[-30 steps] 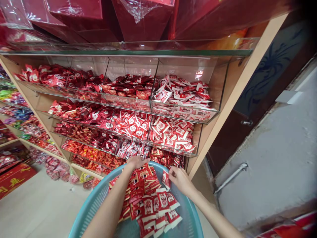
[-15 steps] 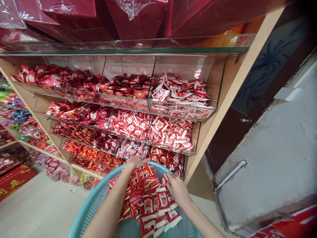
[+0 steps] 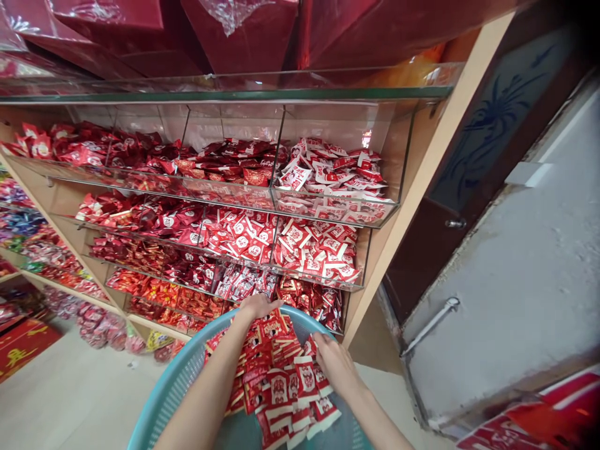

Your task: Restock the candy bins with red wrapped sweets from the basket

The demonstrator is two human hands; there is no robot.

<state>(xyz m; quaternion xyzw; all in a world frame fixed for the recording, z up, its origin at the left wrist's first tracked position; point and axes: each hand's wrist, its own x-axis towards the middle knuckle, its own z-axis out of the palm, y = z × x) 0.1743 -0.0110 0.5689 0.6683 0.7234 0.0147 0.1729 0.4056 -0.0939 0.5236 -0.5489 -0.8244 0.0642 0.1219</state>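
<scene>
A teal plastic basket (image 3: 162, 381) with slotted sides is in front of me, partly filled with red and cream wrapped candy packets (image 3: 280, 387). Many of them lie in rows, overlapping. My left hand (image 3: 257, 306) reaches across to the far end of the pile by the basket's rim. Its fingers are closed around the upper packets, with the fingertips partly hidden. At the pile's right side, my right hand (image 3: 334, 361) has curled fingers pinching a red packet (image 3: 309, 345). Both forearms cross over the basket.
Wooden shelving (image 3: 412, 181) with clear-fronted bins stands right behind the basket, full of red candy packets (image 3: 319, 250). Dark red boxes (image 3: 244, 37) sit above a glass shelf (image 3: 225, 97). To the right are a brown door (image 3: 431, 250) and a grey wall (image 3: 506, 300) with a pipe (image 3: 429, 328).
My view has turned slightly right, so the shelves appear shifted left. Both hands keep nearly the same place on the packets in the basket.
</scene>
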